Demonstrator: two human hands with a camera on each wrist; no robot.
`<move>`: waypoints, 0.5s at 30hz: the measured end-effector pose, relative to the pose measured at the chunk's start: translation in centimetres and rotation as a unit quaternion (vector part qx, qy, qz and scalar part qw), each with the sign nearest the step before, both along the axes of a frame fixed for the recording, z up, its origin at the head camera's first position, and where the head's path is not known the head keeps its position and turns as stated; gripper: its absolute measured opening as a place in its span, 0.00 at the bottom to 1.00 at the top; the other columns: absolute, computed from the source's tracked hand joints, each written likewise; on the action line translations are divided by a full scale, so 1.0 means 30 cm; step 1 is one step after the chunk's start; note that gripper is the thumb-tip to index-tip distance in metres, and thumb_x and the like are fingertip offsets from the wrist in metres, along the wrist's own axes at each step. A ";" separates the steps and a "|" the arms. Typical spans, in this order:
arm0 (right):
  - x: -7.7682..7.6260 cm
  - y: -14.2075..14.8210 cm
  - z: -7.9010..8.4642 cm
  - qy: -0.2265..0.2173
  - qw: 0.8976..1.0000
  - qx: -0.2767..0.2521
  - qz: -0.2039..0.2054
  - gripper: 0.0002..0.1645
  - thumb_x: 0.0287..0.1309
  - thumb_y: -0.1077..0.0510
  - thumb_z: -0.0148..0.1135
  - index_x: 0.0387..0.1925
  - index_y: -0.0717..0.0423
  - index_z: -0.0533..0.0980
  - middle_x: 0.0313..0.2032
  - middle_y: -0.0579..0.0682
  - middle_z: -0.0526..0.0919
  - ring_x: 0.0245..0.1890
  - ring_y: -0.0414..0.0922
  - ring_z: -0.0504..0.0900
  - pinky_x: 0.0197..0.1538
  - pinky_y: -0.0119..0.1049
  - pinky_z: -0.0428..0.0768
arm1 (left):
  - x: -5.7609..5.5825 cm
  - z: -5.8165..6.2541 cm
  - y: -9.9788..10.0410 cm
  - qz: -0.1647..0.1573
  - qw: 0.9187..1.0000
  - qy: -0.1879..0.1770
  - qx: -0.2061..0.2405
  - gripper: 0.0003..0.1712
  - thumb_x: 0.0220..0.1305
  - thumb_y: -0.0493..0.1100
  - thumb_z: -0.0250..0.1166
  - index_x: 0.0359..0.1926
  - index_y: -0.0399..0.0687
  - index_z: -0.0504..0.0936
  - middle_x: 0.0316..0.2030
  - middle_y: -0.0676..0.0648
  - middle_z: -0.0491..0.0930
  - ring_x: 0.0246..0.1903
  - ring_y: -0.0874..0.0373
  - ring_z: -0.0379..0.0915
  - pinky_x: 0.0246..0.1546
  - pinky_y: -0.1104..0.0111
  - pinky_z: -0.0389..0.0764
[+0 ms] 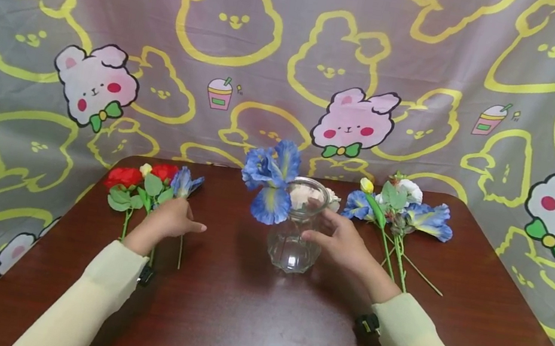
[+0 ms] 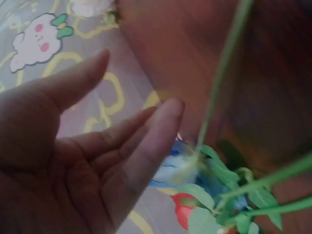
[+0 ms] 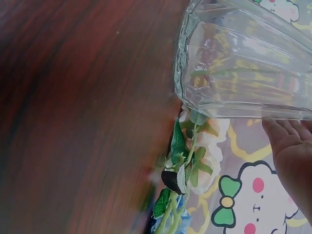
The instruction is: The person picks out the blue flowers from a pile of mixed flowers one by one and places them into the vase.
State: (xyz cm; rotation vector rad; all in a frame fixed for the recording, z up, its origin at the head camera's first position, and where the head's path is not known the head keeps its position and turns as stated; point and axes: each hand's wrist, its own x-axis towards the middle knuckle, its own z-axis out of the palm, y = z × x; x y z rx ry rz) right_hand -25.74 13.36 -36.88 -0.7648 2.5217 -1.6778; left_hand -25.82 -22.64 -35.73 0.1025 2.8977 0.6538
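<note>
A clear glass vase (image 1: 293, 248) stands upright near the middle of the table. One blue iris (image 1: 273, 181) leans out over its left rim; its green stem (image 3: 234, 72) shows through the glass in the right wrist view. My right hand (image 1: 345, 241) holds the vase's neck from the right, thumb in front, the other fingers partly hidden behind. Over the left bunch of flowers hovers my left hand (image 1: 168, 222), fingers apart and holding nothing in the left wrist view. Beside it lie a blue flower (image 1: 185, 183), red flowers (image 1: 124, 177) and green leaves (image 2: 195, 195).
To the right of the vase lies another bunch, with blue flowers (image 1: 430, 219), white blooms (image 1: 411, 191) and a yellow bud (image 1: 367, 185). A pale flower (image 1: 333, 199) sits behind the vase. The brown table (image 1: 253, 326) ends at a printed curtain (image 1: 276, 46).
</note>
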 end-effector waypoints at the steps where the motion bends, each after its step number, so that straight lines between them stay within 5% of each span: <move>1: 0.011 -0.003 0.013 -0.001 1.000 0.002 -0.001 0.38 0.57 0.66 0.68 0.67 0.66 0.64 0.61 0.65 0.72 0.61 0.60 0.70 0.59 0.53 0.71 | 0.004 -0.005 -0.006 0.005 1.000 -0.001 -0.014 0.32 0.59 0.50 0.70 0.08 0.49 0.61 0.09 0.55 0.53 0.12 0.62 0.45 0.14 0.70 0.52; 7: 0.050 -0.012 0.062 -0.001 1.000 0.008 -0.002 0.37 0.57 0.66 0.67 0.66 0.69 0.65 0.61 0.65 0.72 0.61 0.61 0.70 0.60 0.53 0.70 | 0.019 -0.031 -0.036 0.046 0.996 -0.005 -0.076 0.24 0.57 0.50 0.72 0.15 0.42 0.72 0.13 0.48 0.68 0.15 0.56 0.63 0.17 0.65 0.65; 15: 0.046 -0.009 0.056 -0.006 1.000 0.005 -0.007 0.37 0.57 0.65 0.68 0.66 0.67 0.65 0.60 0.65 0.73 0.61 0.59 0.71 0.60 0.52 0.71 | 0.020 -0.064 -0.054 0.046 0.996 -0.043 -0.065 0.21 0.57 0.49 0.73 0.18 0.39 0.78 0.12 0.44 0.76 0.13 0.54 0.73 0.16 0.65 0.71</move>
